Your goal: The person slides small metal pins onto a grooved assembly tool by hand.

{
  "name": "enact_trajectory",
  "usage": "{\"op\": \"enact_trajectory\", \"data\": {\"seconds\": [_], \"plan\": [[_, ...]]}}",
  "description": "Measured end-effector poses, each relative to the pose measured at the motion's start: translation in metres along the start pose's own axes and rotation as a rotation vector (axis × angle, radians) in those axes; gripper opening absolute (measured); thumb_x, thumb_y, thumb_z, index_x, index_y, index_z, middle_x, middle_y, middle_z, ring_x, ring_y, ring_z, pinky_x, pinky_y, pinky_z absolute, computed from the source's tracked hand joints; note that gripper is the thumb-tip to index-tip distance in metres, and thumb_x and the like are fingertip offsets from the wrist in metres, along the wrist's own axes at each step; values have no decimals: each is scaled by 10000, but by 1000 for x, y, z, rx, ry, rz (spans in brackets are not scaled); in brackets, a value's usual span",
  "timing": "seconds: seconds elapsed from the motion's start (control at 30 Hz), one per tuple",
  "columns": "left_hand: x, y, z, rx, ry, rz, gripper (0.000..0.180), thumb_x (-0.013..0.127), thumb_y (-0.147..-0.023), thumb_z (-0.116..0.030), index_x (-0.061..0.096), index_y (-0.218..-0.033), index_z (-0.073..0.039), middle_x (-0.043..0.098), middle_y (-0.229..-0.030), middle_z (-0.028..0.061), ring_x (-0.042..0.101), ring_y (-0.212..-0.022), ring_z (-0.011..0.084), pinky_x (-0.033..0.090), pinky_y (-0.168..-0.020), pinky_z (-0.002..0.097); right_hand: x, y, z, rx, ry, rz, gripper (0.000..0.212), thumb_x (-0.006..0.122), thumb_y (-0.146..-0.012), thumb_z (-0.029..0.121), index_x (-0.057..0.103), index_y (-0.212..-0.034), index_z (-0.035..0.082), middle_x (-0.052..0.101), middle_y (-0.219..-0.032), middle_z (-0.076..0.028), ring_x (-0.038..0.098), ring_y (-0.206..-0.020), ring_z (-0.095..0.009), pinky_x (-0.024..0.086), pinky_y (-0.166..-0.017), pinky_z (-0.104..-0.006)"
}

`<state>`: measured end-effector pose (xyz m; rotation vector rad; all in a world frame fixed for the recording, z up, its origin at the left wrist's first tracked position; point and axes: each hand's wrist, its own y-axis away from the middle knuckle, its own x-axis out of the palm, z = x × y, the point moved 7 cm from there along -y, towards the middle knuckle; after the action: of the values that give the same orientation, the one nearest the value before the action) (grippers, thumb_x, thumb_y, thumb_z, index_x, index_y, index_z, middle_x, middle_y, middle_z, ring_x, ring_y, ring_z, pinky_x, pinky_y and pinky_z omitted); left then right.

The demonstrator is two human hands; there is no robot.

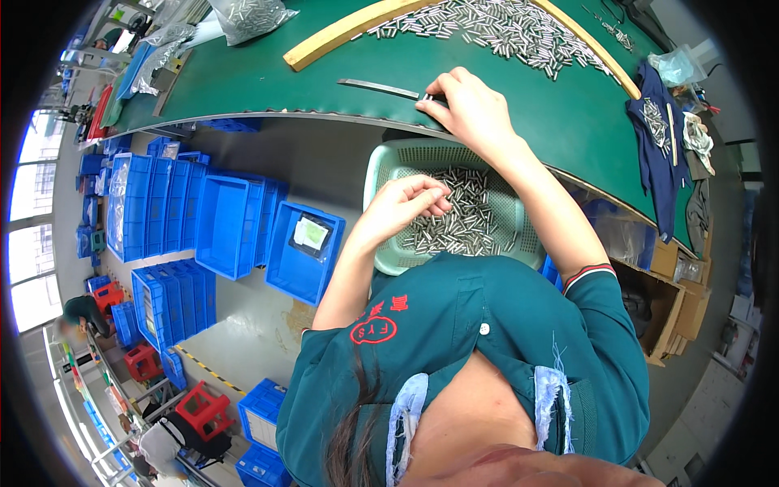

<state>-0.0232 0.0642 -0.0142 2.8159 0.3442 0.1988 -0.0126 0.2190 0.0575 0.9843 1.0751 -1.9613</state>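
At the table's near edge, my right hand (471, 109) is closed in a pinch. A small silvery metal pin (428, 96) shows at its fingertips, partly hidden by them. Beside those fingertips, a thin flat metal strip (377, 88) lies on the green tabletop (251, 77). My left hand (404, 208) is over the pale green plastic basket (388, 162), its fingers curled; what they hold, if anything, is hidden. Beneath and beside it, many short metal pins (462, 219) lie loose in the basket, which sits against my body below the table edge.
Wooden bars (349, 34) border a wide spread of pins (503, 32) on the table. A clear bag of pins (250, 18) lies far left. Blue crates (223, 223) stand at left. A dark blue cloth (656, 154) with pins hangs over the right edge, near cardboard boxes (669, 304).
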Motion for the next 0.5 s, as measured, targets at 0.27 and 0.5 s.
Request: {"op": "enact_trajectory", "data": {"seconds": [0.27, 0.5], "plan": [[-7, -7, -11, 109, 177, -131, 279, 551, -963, -210, 643, -1105, 12, 688, -949, 80, 652, -859, 137, 520, -785, 267, -38, 44, 3, -2, -352, 95, 263, 720, -804, 330, 669, -948, 117, 601, -889, -45, 637, -802, -188, 514, -696, -338], [1, -3, -26, 154, 136, -104, 254, 651, -912, -197, 665, -1067, 4, 663, -896, 17, 585, -833, 73, 470, -756, 225, -61, 81, 29, -277, -309, -122, 238, 774, -729, 238, 668, -906, 119, 616, -907, -39, 633, -798, -222, 529, -645, -323]]}}
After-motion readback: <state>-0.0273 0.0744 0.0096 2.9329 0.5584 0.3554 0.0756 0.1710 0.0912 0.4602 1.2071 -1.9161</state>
